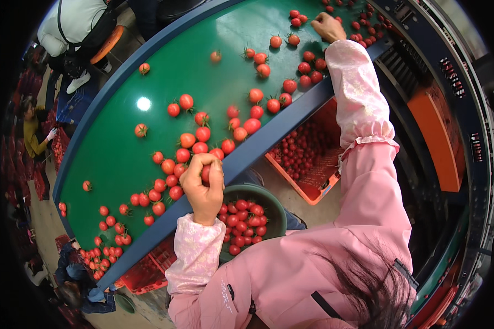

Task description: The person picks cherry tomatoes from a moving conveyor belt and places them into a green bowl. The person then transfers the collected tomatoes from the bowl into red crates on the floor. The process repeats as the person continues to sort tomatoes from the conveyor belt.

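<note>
Many small red tomatoes with green calyxes lie on a green conveyor belt (119,164) edged by a blue rail (280,123). At the near rail, my left hand (203,185) is curled around a tomato (206,173), which shows between thumb and fingers. My right hand (329,28) reaches over the belt's upper right part, fingers bent downward, close to a cluster of tomatoes (296,19); whether it holds something is hidden. Below the rail, near my left sleeve, a green bucket (278,205) contains stemless-looking tomatoes (243,222).
An orange-red crate (308,193) of tomatoes stands under the rail, and a red crate (140,283) sits lower left. Machinery with an orange panel (436,135) is at the right. Other people work beyond the belt (72,24) and at far left (35,131) and lower left (76,279).
</note>
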A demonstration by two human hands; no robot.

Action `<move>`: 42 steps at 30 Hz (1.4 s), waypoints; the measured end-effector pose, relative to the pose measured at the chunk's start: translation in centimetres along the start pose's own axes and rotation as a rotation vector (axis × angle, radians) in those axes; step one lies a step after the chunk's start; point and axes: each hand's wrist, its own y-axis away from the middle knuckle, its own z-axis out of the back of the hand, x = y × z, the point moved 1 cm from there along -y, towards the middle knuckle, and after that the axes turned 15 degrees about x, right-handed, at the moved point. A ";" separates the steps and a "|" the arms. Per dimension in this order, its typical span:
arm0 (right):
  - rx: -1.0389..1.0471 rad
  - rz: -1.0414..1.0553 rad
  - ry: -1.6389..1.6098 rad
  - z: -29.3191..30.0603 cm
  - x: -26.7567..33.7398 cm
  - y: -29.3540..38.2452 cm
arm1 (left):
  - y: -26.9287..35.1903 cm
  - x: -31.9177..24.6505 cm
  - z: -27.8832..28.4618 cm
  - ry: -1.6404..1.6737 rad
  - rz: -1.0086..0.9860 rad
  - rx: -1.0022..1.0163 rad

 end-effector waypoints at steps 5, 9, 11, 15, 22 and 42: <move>-0.080 0.019 0.192 -0.6 0.6 -4.8 | -0.2 0.1 -0.4 -0.039 -0.001 0.008; 0.083 -0.063 0.326 -5.2 4.5 -4.8 | 0.2 1.7 -0.7 -0.085 0.005 0.010; 0.018 -0.043 0.292 -8.1 3.8 -5.4 | 0.2 3.6 -1.2 -0.122 -0.018 0.022; 0.045 0.061 0.025 -9.4 4.4 -3.3 | 0.0 3.7 -1.5 -0.169 -0.026 0.016; 0.327 0.205 -0.865 -9.6 0.1 -0.4 | -1.6 4.3 -2.6 -0.229 -0.112 0.025; 0.809 0.283 -1.125 -10.8 8.2 31.2 | 1.5 2.1 -6.9 0.739 0.440 0.274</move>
